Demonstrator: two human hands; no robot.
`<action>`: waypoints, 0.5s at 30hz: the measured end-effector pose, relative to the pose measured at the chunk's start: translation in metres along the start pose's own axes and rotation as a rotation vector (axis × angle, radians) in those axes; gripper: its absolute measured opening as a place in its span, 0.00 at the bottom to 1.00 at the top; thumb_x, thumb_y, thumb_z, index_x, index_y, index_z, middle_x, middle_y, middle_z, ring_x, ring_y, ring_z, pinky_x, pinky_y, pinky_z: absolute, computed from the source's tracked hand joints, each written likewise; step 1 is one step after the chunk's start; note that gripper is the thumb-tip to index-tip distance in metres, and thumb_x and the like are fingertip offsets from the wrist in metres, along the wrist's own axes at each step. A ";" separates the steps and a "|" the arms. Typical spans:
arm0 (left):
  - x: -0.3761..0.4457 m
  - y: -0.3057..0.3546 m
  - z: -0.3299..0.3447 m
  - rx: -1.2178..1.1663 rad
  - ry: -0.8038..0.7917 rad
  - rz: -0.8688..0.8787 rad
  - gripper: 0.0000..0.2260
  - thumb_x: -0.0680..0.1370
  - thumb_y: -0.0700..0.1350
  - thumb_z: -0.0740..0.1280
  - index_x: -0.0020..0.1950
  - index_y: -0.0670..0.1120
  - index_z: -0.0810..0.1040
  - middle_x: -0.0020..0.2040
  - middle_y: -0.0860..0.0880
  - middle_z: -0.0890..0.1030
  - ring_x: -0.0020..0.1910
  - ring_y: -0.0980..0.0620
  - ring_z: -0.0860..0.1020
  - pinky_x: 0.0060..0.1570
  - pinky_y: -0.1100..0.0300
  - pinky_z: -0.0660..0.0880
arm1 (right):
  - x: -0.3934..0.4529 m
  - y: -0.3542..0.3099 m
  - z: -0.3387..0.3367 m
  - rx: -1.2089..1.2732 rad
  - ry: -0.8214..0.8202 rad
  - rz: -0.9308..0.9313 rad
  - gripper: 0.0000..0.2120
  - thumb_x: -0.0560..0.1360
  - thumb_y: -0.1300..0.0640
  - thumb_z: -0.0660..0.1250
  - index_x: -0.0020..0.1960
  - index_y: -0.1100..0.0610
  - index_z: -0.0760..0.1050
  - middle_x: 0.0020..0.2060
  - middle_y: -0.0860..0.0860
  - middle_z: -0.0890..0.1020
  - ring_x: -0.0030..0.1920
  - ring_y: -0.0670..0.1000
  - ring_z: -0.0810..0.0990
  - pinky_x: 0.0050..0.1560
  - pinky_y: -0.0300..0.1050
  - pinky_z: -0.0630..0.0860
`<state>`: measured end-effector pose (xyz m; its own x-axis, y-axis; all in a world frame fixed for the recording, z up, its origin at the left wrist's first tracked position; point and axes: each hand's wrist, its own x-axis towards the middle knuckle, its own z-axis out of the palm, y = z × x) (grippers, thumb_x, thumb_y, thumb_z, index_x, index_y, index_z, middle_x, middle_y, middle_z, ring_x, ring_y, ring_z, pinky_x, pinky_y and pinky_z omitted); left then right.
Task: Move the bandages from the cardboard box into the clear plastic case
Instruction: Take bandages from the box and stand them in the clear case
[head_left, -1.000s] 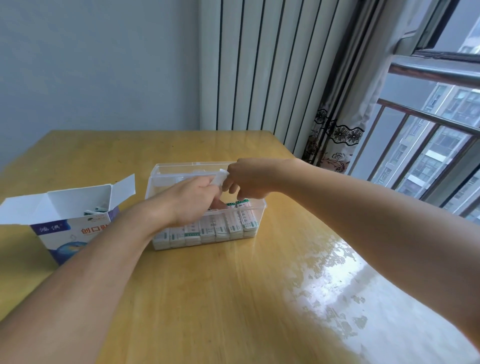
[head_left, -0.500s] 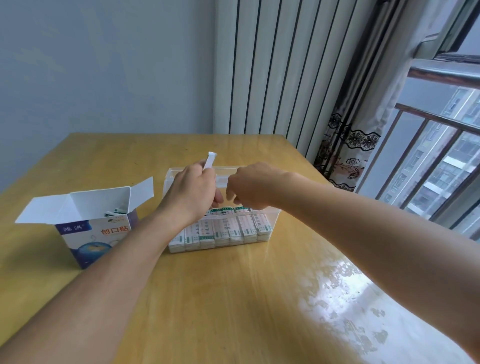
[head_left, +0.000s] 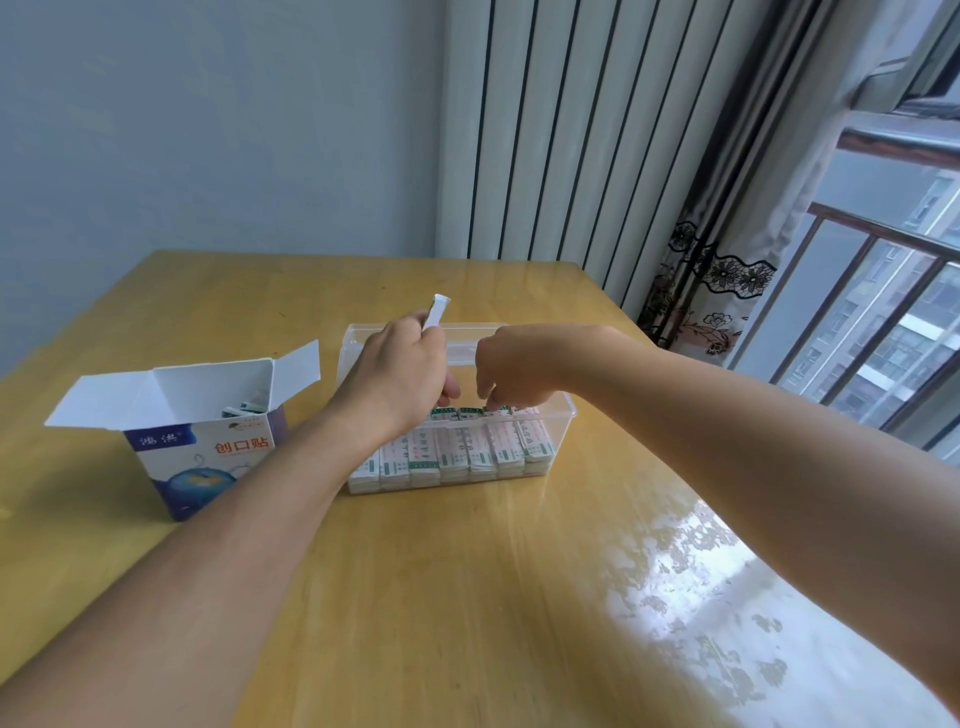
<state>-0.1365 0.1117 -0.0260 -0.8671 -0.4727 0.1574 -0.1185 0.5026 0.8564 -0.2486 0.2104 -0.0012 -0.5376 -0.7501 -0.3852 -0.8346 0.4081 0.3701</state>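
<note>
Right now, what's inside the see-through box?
The clear plastic case holds a row of white-and-green bandage packs standing along its near wall. The left hand and right hand hide most of what lies behind that row.

The cardboard box (head_left: 205, 457) is white inside, blue and white outside with red lettering. In the clear plastic case (head_left: 563, 415), the bandages (head_left: 452, 452) are white with green bands. The counter (head_left: 415, 597) is honey-yellow wood grain.

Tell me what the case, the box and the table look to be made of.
Case: clear hard plastic; the bandages show through its wall.
Box: thin white-lined cardboard, glossy print outside, with creased flaps.
Table: wood or wood veneer, glossy; grain and window glare show.
</note>
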 end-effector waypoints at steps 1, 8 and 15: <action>0.000 0.000 0.000 0.003 -0.002 0.000 0.09 0.82 0.43 0.52 0.49 0.47 0.71 0.34 0.48 0.85 0.36 0.50 0.83 0.50 0.46 0.82 | 0.000 0.001 -0.001 0.019 -0.014 0.017 0.15 0.81 0.53 0.66 0.66 0.54 0.78 0.56 0.49 0.82 0.58 0.53 0.79 0.60 0.53 0.78; 0.000 0.000 -0.001 -0.005 -0.005 -0.012 0.09 0.81 0.43 0.52 0.52 0.47 0.72 0.36 0.46 0.85 0.38 0.48 0.83 0.50 0.45 0.82 | 0.003 0.002 0.001 0.012 0.021 0.066 0.17 0.79 0.58 0.69 0.67 0.54 0.77 0.56 0.50 0.81 0.56 0.55 0.80 0.57 0.53 0.80; 0.000 0.001 0.000 -0.003 0.003 -0.016 0.11 0.82 0.43 0.52 0.54 0.45 0.73 0.36 0.46 0.85 0.38 0.48 0.83 0.49 0.46 0.82 | -0.007 -0.002 0.002 0.033 0.080 0.071 0.19 0.78 0.65 0.68 0.68 0.55 0.76 0.57 0.52 0.81 0.54 0.55 0.81 0.55 0.49 0.80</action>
<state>-0.1370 0.1120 -0.0250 -0.8638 -0.4825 0.1453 -0.1309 0.4932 0.8600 -0.2433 0.2154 -0.0013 -0.5856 -0.7570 -0.2898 -0.7987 0.4779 0.3657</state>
